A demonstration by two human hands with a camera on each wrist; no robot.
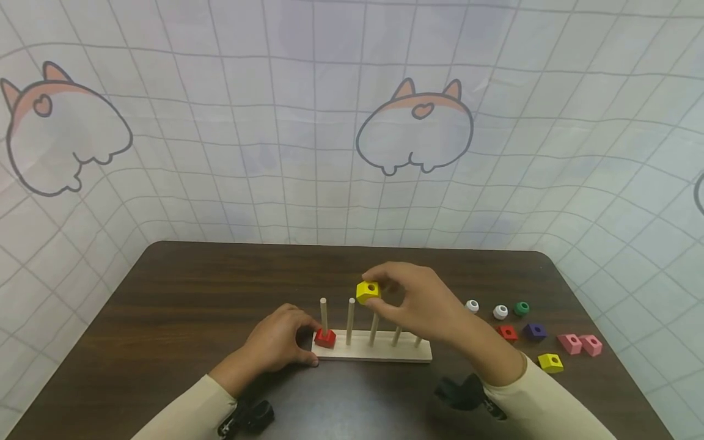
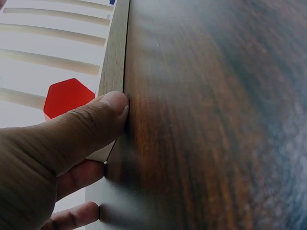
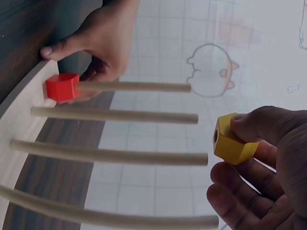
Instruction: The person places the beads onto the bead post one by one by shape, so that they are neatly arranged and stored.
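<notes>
My right hand (image 1: pixel 420 299) pinches a yellow hexagonal bead (image 1: pixel 367 292) with a hole through it. The bead is above the wooden peg board (image 1: pixel 385 353), apart from the pegs. In the right wrist view, the yellow bead (image 3: pixel 232 141) faces the free ends of the second peg (image 3: pixel 120 115) and third peg (image 3: pixel 115 152). At the board's left end, my left hand (image 1: pixel 277 342) grips the base, its thumb at the front edge. A red hexagonal bead (image 1: pixel 325 338) sits at the bottom of the leftmost peg (image 1: pixel 324 310), beside the left fingers.
Right of the board lie several loose beads: white ones (image 1: pixel 500 312), a green one (image 1: pixel 522 308), a red one (image 1: pixel 508 333), a purple one (image 1: pixel 535 332), pink ones (image 1: pixel 591 345) and a yellow one (image 1: pixel 550 363). The dark wooden table (image 1: pixel 220 275) meets a gridded cloth (image 1: pixel 308 201) behind.
</notes>
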